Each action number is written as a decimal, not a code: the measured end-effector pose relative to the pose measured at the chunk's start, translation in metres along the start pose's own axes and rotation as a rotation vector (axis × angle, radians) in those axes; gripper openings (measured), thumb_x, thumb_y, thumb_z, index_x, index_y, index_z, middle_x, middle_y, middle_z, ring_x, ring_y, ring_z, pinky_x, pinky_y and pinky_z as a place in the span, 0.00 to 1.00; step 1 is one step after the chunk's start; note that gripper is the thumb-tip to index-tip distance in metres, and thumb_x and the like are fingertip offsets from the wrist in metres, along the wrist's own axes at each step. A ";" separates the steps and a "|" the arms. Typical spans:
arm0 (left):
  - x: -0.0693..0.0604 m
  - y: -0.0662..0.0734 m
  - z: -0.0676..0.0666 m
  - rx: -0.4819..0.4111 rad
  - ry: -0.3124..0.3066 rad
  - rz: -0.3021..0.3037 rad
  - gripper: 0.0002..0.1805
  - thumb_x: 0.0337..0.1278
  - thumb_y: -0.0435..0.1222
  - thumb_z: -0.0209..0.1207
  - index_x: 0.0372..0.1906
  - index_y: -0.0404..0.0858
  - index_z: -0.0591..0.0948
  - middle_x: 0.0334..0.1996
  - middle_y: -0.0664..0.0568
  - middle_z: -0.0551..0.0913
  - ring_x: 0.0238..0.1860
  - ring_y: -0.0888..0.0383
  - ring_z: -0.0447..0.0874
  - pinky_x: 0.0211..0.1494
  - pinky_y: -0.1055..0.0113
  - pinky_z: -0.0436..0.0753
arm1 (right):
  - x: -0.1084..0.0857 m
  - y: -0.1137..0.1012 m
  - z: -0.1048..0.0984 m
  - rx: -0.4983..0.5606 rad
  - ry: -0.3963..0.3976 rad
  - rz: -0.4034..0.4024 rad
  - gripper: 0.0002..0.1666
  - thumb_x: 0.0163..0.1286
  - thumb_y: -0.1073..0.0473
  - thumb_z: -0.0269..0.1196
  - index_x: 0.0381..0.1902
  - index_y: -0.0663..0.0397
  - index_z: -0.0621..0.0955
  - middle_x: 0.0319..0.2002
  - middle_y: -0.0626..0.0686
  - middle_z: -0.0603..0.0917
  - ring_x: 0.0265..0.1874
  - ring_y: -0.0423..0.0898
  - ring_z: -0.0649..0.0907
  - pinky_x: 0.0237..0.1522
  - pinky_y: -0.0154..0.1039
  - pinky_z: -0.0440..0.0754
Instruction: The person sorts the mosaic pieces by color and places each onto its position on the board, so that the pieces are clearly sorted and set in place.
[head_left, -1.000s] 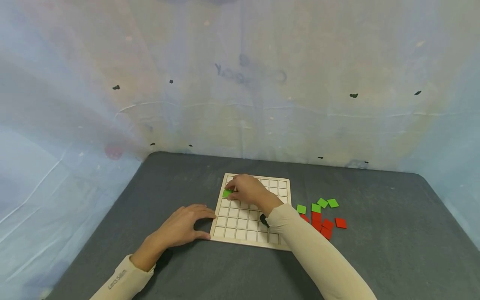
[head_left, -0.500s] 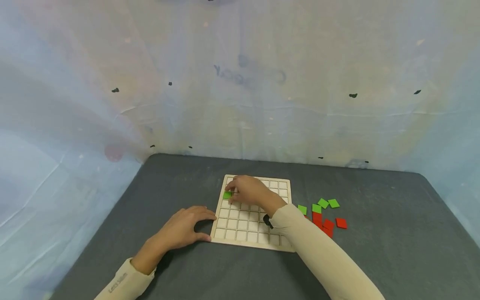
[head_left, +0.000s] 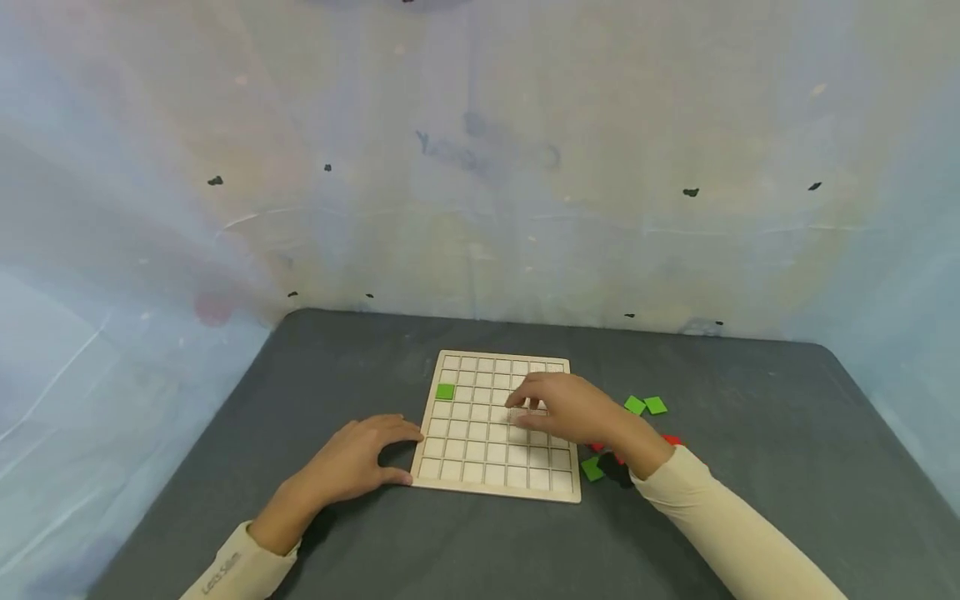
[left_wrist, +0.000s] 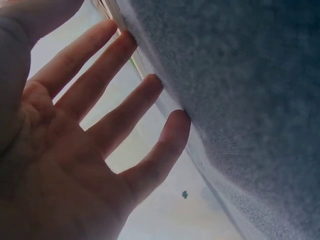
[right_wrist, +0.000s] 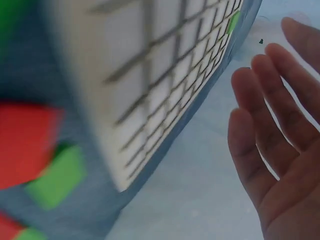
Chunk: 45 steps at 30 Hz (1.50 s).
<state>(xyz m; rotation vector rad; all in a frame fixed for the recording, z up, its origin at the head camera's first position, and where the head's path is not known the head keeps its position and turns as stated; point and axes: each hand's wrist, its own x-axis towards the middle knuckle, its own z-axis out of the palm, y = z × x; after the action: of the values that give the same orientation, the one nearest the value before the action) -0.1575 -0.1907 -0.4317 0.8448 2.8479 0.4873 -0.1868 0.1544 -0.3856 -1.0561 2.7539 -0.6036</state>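
A square wooden grid board (head_left: pixel 495 493) lies on the dark table, and one green tile (head_left: pixel 445 392) sits in a cell near its left edge. My left hand (head_left: pixel 348 462) rests beside the board, with fingertips and thumb touching its left edge. In the left wrist view its fingers (left_wrist: pixel 145 95) are spread and fairly straight. My right hand (head_left: pixel 573 408) hovers over the right part of the board, fingers loosely bent and holding nothing. In the right wrist view that palm (right_wrist: pixel 295 185) shows bare, apart from the board.
Right of the board lie loose green tiles (head_left: pixel 656 405) and red tiles (head_left: pixel 671 439), several partly hidden under my right wrist and sleeve. Another green tile (head_left: pixel 592 469) lies close to the board's right edge. A pale cloth backdrop (head_left: pixel 480 208) rises behind the table.
My right hand has left the green tile in its cell and moved right across the board, its forearm now covering part of the loose tiles. The left hand stays at the board's edge.
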 end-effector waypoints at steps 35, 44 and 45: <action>-0.003 0.011 0.000 -0.027 -0.084 -0.051 0.35 0.53 0.53 0.69 0.68 0.54 0.75 0.70 0.53 0.73 0.74 0.45 0.67 0.61 0.35 0.75 | -0.130 0.021 0.032 -0.172 0.107 0.138 0.23 0.63 0.44 0.70 0.56 0.32 0.82 0.53 0.35 0.80 0.49 0.36 0.82 0.48 0.38 0.84; -0.004 0.008 -0.003 -0.019 -0.076 -0.045 0.35 0.54 0.53 0.69 0.68 0.54 0.75 0.70 0.53 0.73 0.74 0.45 0.66 0.63 0.37 0.75 | -0.124 0.020 0.036 -0.123 0.118 0.126 0.19 0.65 0.52 0.70 0.54 0.35 0.83 0.49 0.35 0.80 0.42 0.31 0.81 0.42 0.34 0.83; -0.004 0.008 -0.003 -0.018 -0.078 -0.046 0.35 0.54 0.53 0.69 0.68 0.54 0.75 0.71 0.53 0.73 0.74 0.45 0.66 0.63 0.38 0.75 | -0.123 0.020 0.036 -0.122 0.121 0.123 0.19 0.65 0.52 0.70 0.54 0.34 0.83 0.48 0.35 0.80 0.42 0.31 0.81 0.42 0.34 0.83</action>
<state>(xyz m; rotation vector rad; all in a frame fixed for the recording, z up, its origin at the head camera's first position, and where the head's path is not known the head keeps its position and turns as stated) -0.1507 -0.1873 -0.4256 0.7758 2.7812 0.4633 -0.0977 0.2384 -0.4290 -0.8912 2.9682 -0.5043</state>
